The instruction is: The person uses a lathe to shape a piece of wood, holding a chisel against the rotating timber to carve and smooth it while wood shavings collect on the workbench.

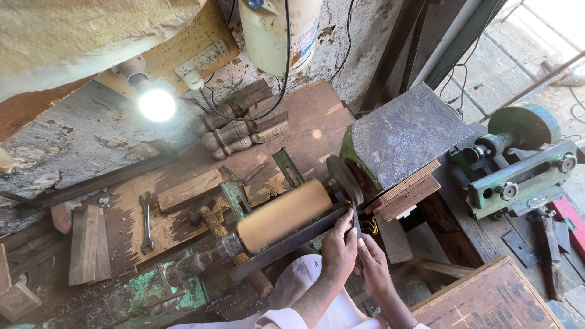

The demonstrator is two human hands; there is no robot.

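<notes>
A pale wooden cylinder [283, 214] spins on a lathe, blurred by its turning, between a dark round faceplate [342, 178] and the tailstock [213, 251]. A dark metal tool rest bar [286, 242] runs along its near side. My left hand [339, 246] and my right hand [373, 263] sit close together at the right end of the bar. Both grip a thin dark chisel [355, 218] whose tip points up toward the cylinder's end near the faceplate. The tool's handle is hidden under my hands.
A lit bulb [156, 103] hangs at the back wall. Turned wooden legs [234, 131], a spanner [146, 220], a hammer [210, 220] and wood blocks [89, 244] lie on the bench. The blue-grey headstock cover [405, 131], a green machine [518, 167] and a wooden crate [481, 301] stand to the right.
</notes>
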